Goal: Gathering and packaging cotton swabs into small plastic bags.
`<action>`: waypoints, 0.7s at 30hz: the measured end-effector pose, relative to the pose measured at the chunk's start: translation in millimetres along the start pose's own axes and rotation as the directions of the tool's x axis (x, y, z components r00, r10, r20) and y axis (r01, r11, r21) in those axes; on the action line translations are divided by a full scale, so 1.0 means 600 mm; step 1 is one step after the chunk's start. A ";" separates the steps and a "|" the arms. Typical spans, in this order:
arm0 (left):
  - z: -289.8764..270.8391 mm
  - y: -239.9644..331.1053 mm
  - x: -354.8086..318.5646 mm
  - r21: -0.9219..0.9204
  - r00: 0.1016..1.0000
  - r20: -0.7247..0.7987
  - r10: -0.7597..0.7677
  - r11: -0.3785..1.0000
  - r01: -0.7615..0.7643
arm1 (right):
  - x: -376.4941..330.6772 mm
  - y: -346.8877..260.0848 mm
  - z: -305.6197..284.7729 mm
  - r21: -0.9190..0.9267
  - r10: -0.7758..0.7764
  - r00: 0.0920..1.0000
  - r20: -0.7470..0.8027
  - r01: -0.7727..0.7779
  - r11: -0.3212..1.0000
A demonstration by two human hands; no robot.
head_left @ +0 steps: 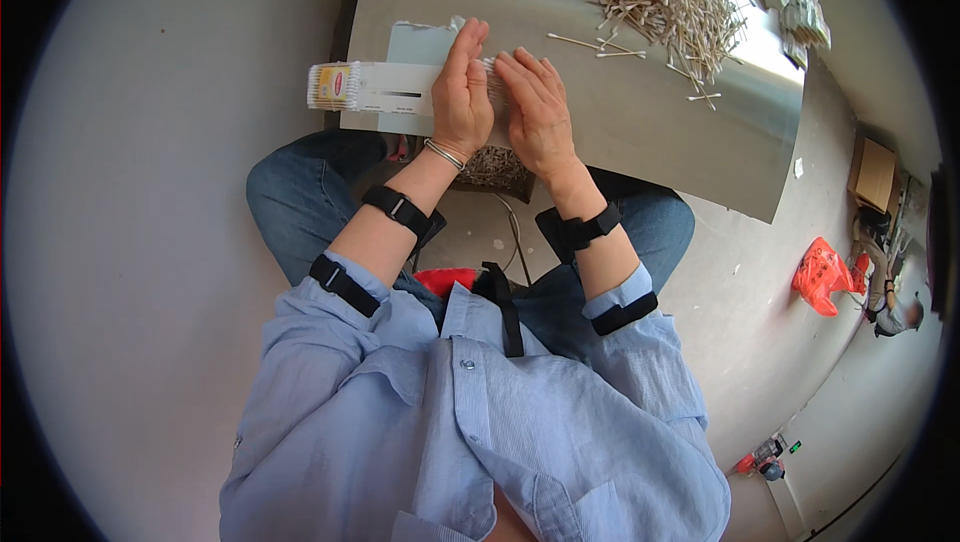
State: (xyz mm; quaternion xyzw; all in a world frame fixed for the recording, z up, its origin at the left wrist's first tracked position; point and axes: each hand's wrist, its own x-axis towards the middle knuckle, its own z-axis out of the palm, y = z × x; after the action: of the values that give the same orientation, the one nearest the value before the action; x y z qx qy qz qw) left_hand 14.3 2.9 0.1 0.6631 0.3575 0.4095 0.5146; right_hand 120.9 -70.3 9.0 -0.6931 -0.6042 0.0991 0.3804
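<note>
1. In the head view, the left hand (462, 102) and right hand (540, 112) are held with fingers extended, palms turned inward, flanking a small row of white-tipped cotton swabs (493, 70); how firmly they press cannot be told.
2. Left of them, a clear packet of swabs with a yellow label (333, 87) sits at the end of a long, flat white case (400, 92).
3. That packet looks filled, by judgement; the row between the hands seems only partly gathered, and a large loose heap of wooden-stemmed swabs (660, 2) remains.
4. The packet juts past the left edge of the silver metal desk (680, 142); the near edge runs close to both wrists.
5. Open room for moving lies right of the right hand, below the heap.
</note>
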 end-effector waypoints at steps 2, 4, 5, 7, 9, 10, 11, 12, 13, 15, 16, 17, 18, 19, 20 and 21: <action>0.001 -0.001 -0.001 0.016 1.000 0.021 0.014 1.000 -0.014 | -0.005 0.004 -0.005 0.013 -0.016 0.997 0.071 0.015 1.000; -0.002 0.001 -0.003 0.073 0.999 0.041 0.003 0.997 -0.006 | -0.007 0.005 -0.003 0.157 0.082 0.996 -0.019 -0.078 0.985; -0.004 0.002 -0.003 0.070 0.999 0.043 0.003 0.998 -0.006 | -0.008 0.005 -0.002 0.307 0.190 0.977 -0.095 -0.152 0.939; -0.009 0.007 -0.003 0.120 0.996 0.089 -0.004 0.993 -0.007 | -0.009 0.000 -0.001 0.328 0.213 0.973 -0.094 -0.171 0.929; -0.008 0.011 -0.002 0.094 0.995 0.094 -0.009 0.996 0.000 | -0.010 -0.008 0.000 0.377 0.256 0.962 -0.089 -0.206 0.903; -0.006 0.012 -0.001 0.068 0.995 0.100 -0.013 0.998 0.006 | -0.010 -0.012 0.000 0.400 0.278 0.957 -0.087 -0.222 0.889; -0.004 0.015 -0.003 0.068 0.995 0.101 -0.014 0.998 0.007 | -0.010 -0.015 -0.001 0.424 0.300 0.950 -0.083 -0.239 0.874; -0.001 0.018 -0.007 0.072 0.994 0.108 -0.010 0.997 0.002 | -0.009 -0.017 -0.001 0.447 0.321 0.944 -0.079 -0.254 0.857; -0.001 0.021 -0.010 0.076 0.993 0.116 -0.005 0.997 -0.004 | -0.008 -0.019 -0.001 0.470 0.343 0.936 -0.077 -0.270 0.840; 0.000 0.019 -0.014 0.033 0.994 0.109 0.000 0.999 -0.004 | -0.008 -0.012 -0.011 0.241 0.264 0.961 -0.082 -0.238 0.941; 0.000 0.016 -0.016 -0.006 0.996 0.094 0.005 1.000 -0.004 | -0.006 -0.010 -0.014 0.001 0.181 0.982 -0.061 -0.181 0.983; -0.001 0.012 -0.016 -0.004 0.996 0.092 0.004 1.000 -0.004 | -0.008 -0.014 -0.016 0.003 0.179 0.982 -0.059 -0.179 0.984; -0.003 0.007 -0.015 -0.066 0.997 0.082 -0.001 0.998 0.006 | -0.013 -0.021 -0.020 -0.189 0.165 0.985 0.049 -0.153 0.970; -0.003 0.006 -0.014 -0.131 0.997 0.074 -0.006 0.991 0.016 | -0.019 -0.027 -0.025 -0.373 0.171 0.973 0.157 -0.102 0.922; -0.004 0.005 -0.013 -0.133 0.997 0.073 -0.007 0.991 0.017 | -0.023 -0.032 -0.026 -0.375 0.171 0.972 0.158 -0.101 0.921; -0.005 0.004 -0.012 -0.155 0.995 0.098 -0.019 0.987 0.034 | -0.027 -0.037 -0.024 -0.373 0.171 0.959 0.225 -0.078 0.925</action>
State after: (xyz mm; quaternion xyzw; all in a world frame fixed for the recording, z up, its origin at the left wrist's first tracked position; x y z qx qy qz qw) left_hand 8.8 -3.0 1.7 0.6348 0.3078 0.3973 0.5869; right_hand 108.5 -91.7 28.2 -0.7699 -0.6101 0.0985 0.1593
